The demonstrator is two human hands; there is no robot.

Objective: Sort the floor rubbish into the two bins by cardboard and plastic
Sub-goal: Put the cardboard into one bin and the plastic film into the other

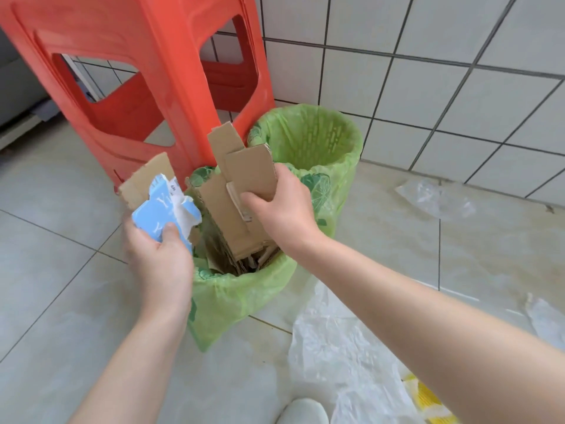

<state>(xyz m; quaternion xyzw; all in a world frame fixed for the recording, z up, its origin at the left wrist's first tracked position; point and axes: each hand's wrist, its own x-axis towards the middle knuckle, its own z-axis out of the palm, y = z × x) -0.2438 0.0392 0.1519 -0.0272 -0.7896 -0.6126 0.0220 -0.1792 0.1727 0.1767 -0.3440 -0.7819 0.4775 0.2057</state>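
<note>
A: How many bins show in the head view?

B: Two, each lined with a thin green plastic bag. The near bin (241, 289) stands at the foot of a red plastic stool (159, 81). The far bin (308, 139) sits just behind it, by the white tiled wall (428, 56).

A: And the cardboard?

B: Several flat brown corrugated strips (226, 215) stand upright in the near bin. The right hand (284, 209) grasps one more brown cardboard piece (250, 172) above that bin, thumb in front and fingers behind. The left hand (159, 258) clenches a torn light-blue printed card (162, 209) with a brown cardboard scrap (146, 179) behind it, at the bin's left rim.

A: Any plastic?

B: Three clear crinkled sheets on the floor tiles: one large sheet (342, 347) near the bottom edge, beside a white shoe (302, 411), one small sheet (434, 197) by the wall at right, and another sheet (544, 319) at the right edge. A yellow-and-white wrapper (425, 399) lies at the lower right.
</note>
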